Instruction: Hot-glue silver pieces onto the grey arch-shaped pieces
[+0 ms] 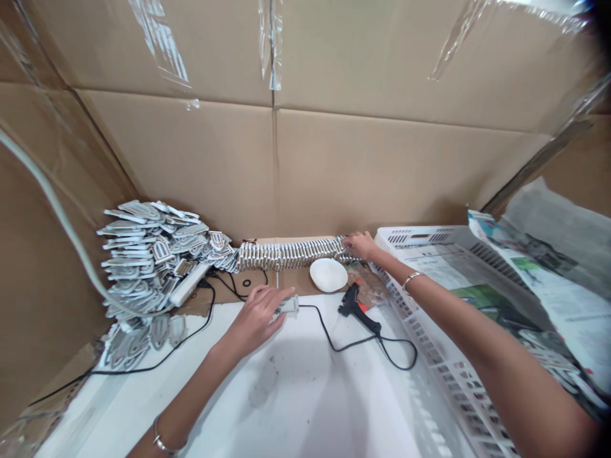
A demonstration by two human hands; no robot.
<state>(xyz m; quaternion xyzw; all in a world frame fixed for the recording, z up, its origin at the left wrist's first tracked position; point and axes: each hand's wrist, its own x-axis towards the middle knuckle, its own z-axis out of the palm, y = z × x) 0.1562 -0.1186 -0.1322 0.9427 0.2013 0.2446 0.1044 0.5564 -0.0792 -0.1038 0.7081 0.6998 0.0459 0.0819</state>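
- Cardboard walls point(363, 165) fill the back and left of my view, with clear tape point(162, 44) running down some of them.
- Below, I see a white tabletop point(305, 394), with flat brown cardboard along its back edge.
- Left hand point(260, 315): I see it gripping a small grey-and-white piece point(289, 305) between thumb and fingers, over the middle of the tabletop.
- Right hand point(360, 245): its fingertips are at the right end of a long row of similar pieces point(286, 253), set on edge against the back wall; I cannot tell whether they grip one.
- To the left of that row, I can make out a tall, loose pile of pieces point(138, 254), with a white power strip point(189, 284) against its front.
- Just in front of the row, near its right end, I see a white bowl point(328, 275).
- Beside the bowl lies a black glue gun point(359, 310), its cord looping on the tabletop.
- At my right, the right forearm passes over a white slatted crate point(429, 235) holding printed paper point(429, 264) and more pieces.
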